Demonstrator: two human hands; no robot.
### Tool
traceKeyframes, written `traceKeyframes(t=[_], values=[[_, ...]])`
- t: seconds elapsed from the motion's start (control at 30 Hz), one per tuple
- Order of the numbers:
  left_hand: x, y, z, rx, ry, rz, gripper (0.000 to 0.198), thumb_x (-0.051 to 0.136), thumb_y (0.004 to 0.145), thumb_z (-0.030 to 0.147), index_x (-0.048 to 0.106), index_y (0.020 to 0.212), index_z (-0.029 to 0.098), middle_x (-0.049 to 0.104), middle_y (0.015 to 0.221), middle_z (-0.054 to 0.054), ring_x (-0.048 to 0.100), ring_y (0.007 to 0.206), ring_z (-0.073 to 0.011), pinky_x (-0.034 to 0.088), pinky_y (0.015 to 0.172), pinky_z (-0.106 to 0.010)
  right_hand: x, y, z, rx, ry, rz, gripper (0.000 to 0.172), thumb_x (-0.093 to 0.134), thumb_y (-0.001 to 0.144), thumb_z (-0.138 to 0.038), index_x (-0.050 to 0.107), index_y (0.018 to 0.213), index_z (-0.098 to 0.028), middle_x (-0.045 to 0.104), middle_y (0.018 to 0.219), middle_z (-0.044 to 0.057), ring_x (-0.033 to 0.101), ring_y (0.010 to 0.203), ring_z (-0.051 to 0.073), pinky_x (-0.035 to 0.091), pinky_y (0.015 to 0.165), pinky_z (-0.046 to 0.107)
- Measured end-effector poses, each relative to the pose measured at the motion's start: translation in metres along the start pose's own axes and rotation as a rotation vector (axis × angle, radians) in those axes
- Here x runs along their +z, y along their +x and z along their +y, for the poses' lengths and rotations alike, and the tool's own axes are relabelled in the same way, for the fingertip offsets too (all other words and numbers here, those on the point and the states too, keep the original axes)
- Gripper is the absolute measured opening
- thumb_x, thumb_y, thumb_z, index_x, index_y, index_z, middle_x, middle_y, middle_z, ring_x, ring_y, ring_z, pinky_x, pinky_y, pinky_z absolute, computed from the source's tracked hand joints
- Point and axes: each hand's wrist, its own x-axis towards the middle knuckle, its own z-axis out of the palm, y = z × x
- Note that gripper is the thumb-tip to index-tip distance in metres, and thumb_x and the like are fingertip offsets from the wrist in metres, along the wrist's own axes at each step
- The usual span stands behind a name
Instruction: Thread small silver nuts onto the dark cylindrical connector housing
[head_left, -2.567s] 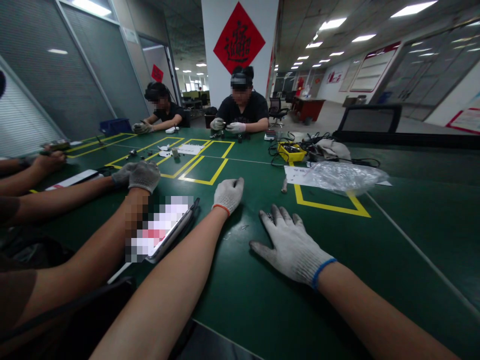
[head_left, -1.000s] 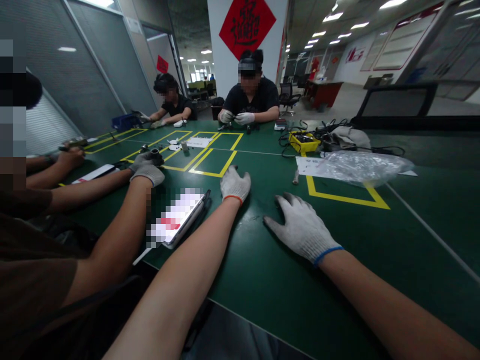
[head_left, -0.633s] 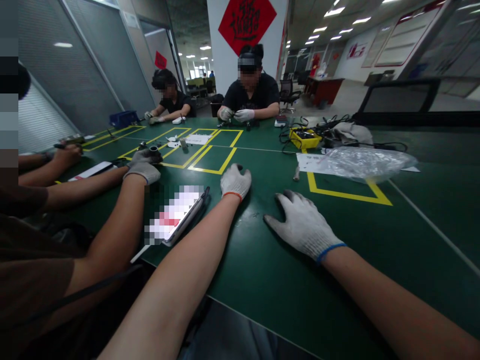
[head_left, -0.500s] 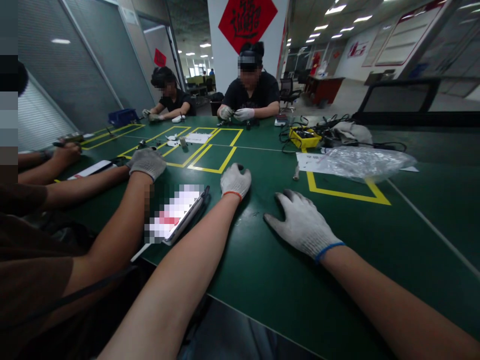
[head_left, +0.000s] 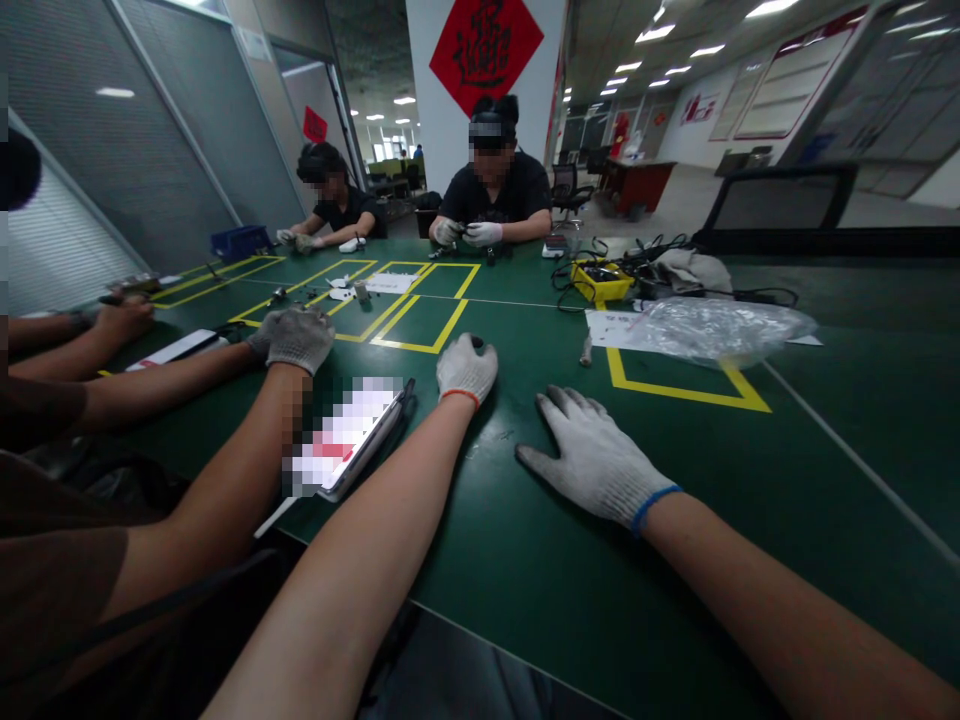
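Note:
My left hand (head_left: 466, 370), in a white knit glove with an orange cuff, rests on the green table (head_left: 495, 540). Its fingers curl in, and whatever they may hold is hidden. Flat on the tabletop lies my right hand (head_left: 596, 455), in a similar glove with a blue cuff and dark fingertips; its fingers are stretched out, the thumb apart, holding nothing. Left of my left hand is a tablet-like device (head_left: 349, 440) with a lit, blurred screen. A small metal cylindrical part (head_left: 586, 350) stands beyond my right hand.
Yellow tape (head_left: 690, 397) marks rectangles on the table. A clear plastic bag (head_left: 712, 325) covers part of a paper sheet (head_left: 611, 328); behind are a yellow bin (head_left: 600, 283) and cables. A co-worker's gloved hands (head_left: 300, 340) are close at left. Two people sit across.
The view has shifted slightly. My right hand lies a little flatter, with its fingers straighter. My left hand stays in nearly the same place, still curled.

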Motion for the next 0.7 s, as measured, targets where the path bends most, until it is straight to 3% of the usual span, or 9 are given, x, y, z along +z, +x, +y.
traceKeyframes(t=[0.33, 0.57, 0.7], values=[[-0.0012, 0.0000, -0.0001, 0.011, 0.003, -0.007, 0.029, 0.055, 0.098, 0.036, 0.071, 0.117, 0.023, 0.075, 0.122, -0.010, 0.068, 0.117, -0.0256, 0.051, 0.098, -0.033, 0.0028, -0.0005, -0.0012, 0.041, 0.014, 0.009, 0.094, 0.044, 0.093, -0.068, 0.029, 0.161, -0.004, 0.031, 0.167, 0.023, 0.028, 0.155, 0.039, 0.025, 0.125, 0.052], [-0.0011, 0.0002, 0.0011, 0.011, 0.022, -0.016, 0.027, 0.055, 0.097, 0.037, 0.072, 0.115, 0.024, 0.076, 0.120, -0.009, 0.069, 0.115, -0.0244, 0.051, 0.096, -0.032, 0.0001, -0.0017, -0.0031, 0.061, -0.020, -0.028, 0.103, 0.043, 0.088, -0.077, 0.031, 0.161, -0.005, 0.025, 0.170, 0.023, 0.018, 0.157, 0.043, 0.019, 0.126, 0.057], [-0.0025, -0.0012, 0.0018, 0.015, 0.031, -0.022, 0.026, 0.055, 0.098, 0.037, 0.072, 0.114, 0.025, 0.076, 0.119, -0.008, 0.069, 0.114, -0.0243, 0.051, 0.096, -0.032, 0.0015, -0.0021, -0.0013, 0.096, -0.009, 0.010, 0.107, 0.041, 0.088, -0.077, 0.023, 0.163, -0.003, 0.024, 0.170, 0.024, 0.019, 0.157, 0.043, 0.021, 0.125, 0.058]])
